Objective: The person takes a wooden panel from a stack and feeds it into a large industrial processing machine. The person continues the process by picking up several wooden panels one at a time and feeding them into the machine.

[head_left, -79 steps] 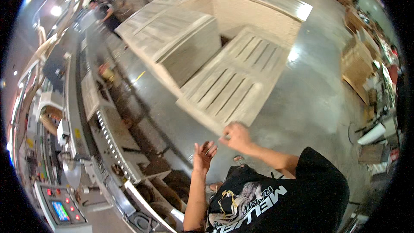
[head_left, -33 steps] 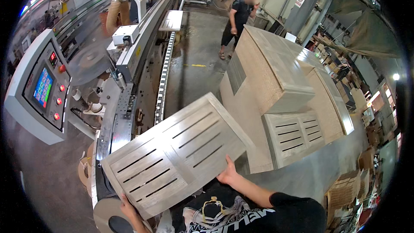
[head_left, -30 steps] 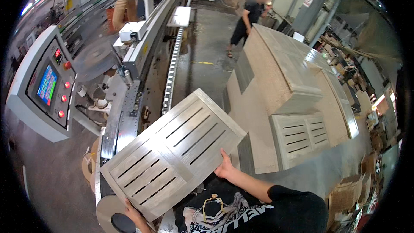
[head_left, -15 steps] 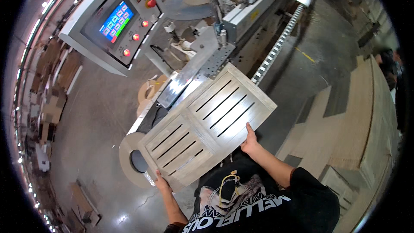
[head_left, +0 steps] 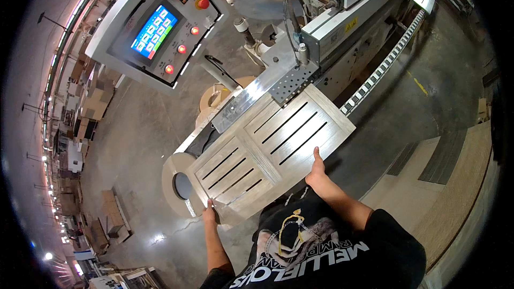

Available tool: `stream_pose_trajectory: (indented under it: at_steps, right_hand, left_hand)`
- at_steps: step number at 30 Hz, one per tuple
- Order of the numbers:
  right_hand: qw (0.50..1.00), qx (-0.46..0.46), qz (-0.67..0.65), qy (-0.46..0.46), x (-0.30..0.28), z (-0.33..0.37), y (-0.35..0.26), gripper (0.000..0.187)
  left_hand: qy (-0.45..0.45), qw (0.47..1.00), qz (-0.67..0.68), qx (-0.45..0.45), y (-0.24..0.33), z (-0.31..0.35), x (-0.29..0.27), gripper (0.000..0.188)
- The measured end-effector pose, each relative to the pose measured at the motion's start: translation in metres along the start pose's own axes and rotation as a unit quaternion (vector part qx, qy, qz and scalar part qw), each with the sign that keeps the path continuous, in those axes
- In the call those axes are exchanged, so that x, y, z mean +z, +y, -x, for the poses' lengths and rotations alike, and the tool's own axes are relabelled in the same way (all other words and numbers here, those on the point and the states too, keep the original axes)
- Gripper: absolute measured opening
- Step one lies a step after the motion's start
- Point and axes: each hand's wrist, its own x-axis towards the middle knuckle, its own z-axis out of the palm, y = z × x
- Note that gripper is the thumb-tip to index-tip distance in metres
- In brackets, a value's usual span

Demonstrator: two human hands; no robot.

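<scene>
A light greyish wood panel (head_left: 251, 152) with two groups of dark slots lies tilted across the front of a long machine (head_left: 342, 35). My left hand (head_left: 209, 213) grips its near left corner, thumb on top and fingers hidden beneath. On the near right edge, my right hand (head_left: 316, 170) holds the panel the same way, thumb pointing up over the face. The panel's far long edge reaches under the machine's metal guide plate (head_left: 257, 93) and the perforated plate (head_left: 293, 83), which cover part of it.
A control panel (head_left: 155, 29) with a lit screen and red buttons hangs at upper left. Rolls of edge banding (head_left: 170, 182) sit left of the wood panel. A toothed conveyor track (head_left: 383, 64) runs away to the right. Stacked boards (head_left: 428, 182) stand at right.
Both hands have pushed the wood panel in against the machine, and its far edge now slips under the metal guide plate. The view has shifted, bringing the machine lower and rightward.
</scene>
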Motion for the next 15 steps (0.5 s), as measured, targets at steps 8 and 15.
stream_pose_trajectory:
  at_steps: [8,15]
  right_hand:
    - [0.994,-0.016,0.019,0.104,0.004,0.005,-0.005,0.072]
    - [0.98,-0.052,0.049,0.185,0.012,0.0,-0.042,0.074]
  left_hand:
    - [-0.05,0.995,0.051,-0.07,0.006,0.007,-0.004,0.082]
    - [-0.052,0.995,0.034,-0.077,0.02,0.019,0.027,0.071]
